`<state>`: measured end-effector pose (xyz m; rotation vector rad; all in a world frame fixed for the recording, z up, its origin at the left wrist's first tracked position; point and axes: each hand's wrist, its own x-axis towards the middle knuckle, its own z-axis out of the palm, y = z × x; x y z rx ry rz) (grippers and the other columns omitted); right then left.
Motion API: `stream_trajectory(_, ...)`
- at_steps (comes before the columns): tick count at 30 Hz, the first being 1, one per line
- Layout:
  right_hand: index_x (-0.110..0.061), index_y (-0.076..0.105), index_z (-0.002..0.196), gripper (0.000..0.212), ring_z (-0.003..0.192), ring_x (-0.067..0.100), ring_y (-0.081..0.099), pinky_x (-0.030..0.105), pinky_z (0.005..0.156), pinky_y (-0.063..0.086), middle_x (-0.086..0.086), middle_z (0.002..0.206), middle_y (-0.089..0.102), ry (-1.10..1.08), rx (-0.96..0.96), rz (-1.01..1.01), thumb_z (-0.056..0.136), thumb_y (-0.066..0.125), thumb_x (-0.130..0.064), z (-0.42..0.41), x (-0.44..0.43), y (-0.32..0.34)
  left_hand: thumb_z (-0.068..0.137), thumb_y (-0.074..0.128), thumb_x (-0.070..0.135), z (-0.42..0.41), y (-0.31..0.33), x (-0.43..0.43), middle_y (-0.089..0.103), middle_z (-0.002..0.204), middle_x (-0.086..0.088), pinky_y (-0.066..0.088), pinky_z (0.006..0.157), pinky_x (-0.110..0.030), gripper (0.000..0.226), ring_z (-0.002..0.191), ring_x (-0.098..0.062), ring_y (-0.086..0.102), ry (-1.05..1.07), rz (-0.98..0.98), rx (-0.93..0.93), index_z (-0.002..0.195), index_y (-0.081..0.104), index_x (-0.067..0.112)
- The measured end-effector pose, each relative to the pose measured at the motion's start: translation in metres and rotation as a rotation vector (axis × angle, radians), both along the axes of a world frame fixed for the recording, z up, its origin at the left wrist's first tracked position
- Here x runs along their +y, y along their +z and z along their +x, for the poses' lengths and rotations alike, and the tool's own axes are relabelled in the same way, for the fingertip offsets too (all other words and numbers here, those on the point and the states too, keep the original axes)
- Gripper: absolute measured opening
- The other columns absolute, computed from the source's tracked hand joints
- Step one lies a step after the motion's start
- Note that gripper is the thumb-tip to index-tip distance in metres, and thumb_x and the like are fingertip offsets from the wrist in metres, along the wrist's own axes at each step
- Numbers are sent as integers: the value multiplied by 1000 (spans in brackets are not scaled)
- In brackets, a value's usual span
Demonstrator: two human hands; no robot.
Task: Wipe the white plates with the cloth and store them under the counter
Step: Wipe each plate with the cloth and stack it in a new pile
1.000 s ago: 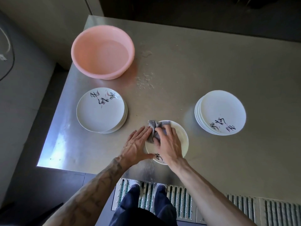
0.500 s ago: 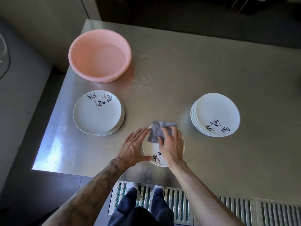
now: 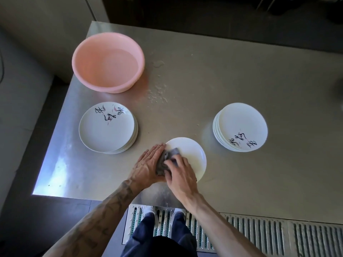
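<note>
**1. Right hand** (image 3: 181,175). The working grip. Its fingers are curled and clamped on the bunched grey cloth (image 3: 168,158), pressing it down onto the single white plate (image 3: 191,153) beneath. Bunching the cloth likely makes a firm pad for rubbing.

**2. Left hand** (image 3: 148,164). This grip is apart, with fingers straight and laid flat. It sits just left of the cloth, against the plate's left rim. It is judged to be a brace, so the plate does not slide while it is wiped.

**3. Plate.** It lies flat on the steel surface (image 3: 204,80) near the front edge, close to the body where downward pressure comes easily.

**4. Left stack** (image 3: 106,127) and **right stack** (image 3: 241,125). These white plates with painted script stand on either side of the grip and a little beyond it. Both are well apart from the working plate, leaving elbow room. Probably one stack waits and the other is wiped, but which is which cannot be told.

**5. Pink basin** (image 3: 107,62). It stands farther out, beyond the left stack, and appears to hold water. Droplets (image 3: 157,93) lie between it and the grip.

**Not legible or hidden:**
- The near-left part of the plate and much of the cloth are covered by the hands.
- Any script on this plate is not visible.
- The plate count in each stack is unclear.
- The storage under the surface is out of view. Only floor grating (image 3: 259,236) and shoes (image 3: 148,210) show below the front edge.
</note>
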<state>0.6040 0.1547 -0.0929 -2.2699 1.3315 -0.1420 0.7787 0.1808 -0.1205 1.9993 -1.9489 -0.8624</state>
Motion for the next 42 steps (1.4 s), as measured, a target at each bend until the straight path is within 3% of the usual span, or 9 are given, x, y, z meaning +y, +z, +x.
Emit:
stream_trajectory(7,-25,62,131,43,114,23,51,42,90,56,1,127,52,-238,136,-96,89,72,-29,-52,-23,-2,67,76,76,-2,6,-2,0,170,11,3,128,-35,130,156,-5,-1,-21,67,-5,163,1,29)
stream_trajectory(13,-32,60,129,40,119,22,51,44,91,54,-3,134,48,-21,75,1,90,69,-31,-15,-13,-1,65,68,84,-2,2,-1,1,170,11,7,129,-37,131,156,-5,0,-21,59,-16,163,2,29)
stream_trajectory(18,-28,58,138,51,115,22,53,41,91,56,0,131,51,-180,141,-70,89,73,-27,-55,-32,5,67,73,79,-3,5,-2,-1,170,11,3,128,-34,131,156,-5,-2,-23,64,-32,163,-1,30)
stream_trajectory(22,-30,61,131,45,113,16,52,34,92,56,-6,130,50,-120,74,-9,88,75,-28,-32,4,9,67,70,81,-3,4,-2,-2,170,11,4,129,-35,130,156,-5,-3,-18,61,-37,163,-1,30)
stream_trajectory(25,-31,62,126,40,112,17,53,36,88,55,-7,128,50,-5,68,6,88,73,-25,-29,6,7,68,71,80,-2,3,-2,-3,170,12,3,129,-35,130,156,-4,-5,-32,76,-46,163,-3,32)
stream_trajectory(30,-28,65,125,48,111,18,58,35,87,56,-4,124,55,-184,121,-45,80,83,-22,-59,-13,10,66,65,87,-2,3,-3,-5,170,12,6,129,-38,132,156,-4,-6,-35,86,-67,163,-5,31)
stream_trajectory(35,-33,63,121,38,111,16,54,37,87,54,-9,125,51,-88,66,32,86,75,-25,-26,19,9,66,73,79,-3,4,-2,0,170,11,8,129,-38,131,156,-4,-3,-17,80,-52,163,-1,32)
stream_trajectory(39,-26,67,122,46,104,12,60,30,87,53,-4,127,56,-72,110,-64,81,83,-15,-60,-7,7,65,71,81,-3,6,-3,-1,170,12,3,128,-34,132,156,-4,-3,-14,86,-43,163,-1,32)
stream_trajectory(42,-25,67,123,50,107,18,59,36,85,55,-2,125,56,-126,164,-110,78,85,-11,-67,-36,4,67,75,77,-4,6,-3,-1,170,12,3,129,-35,131,156,-3,-4,-9,76,-26,163,0,31)
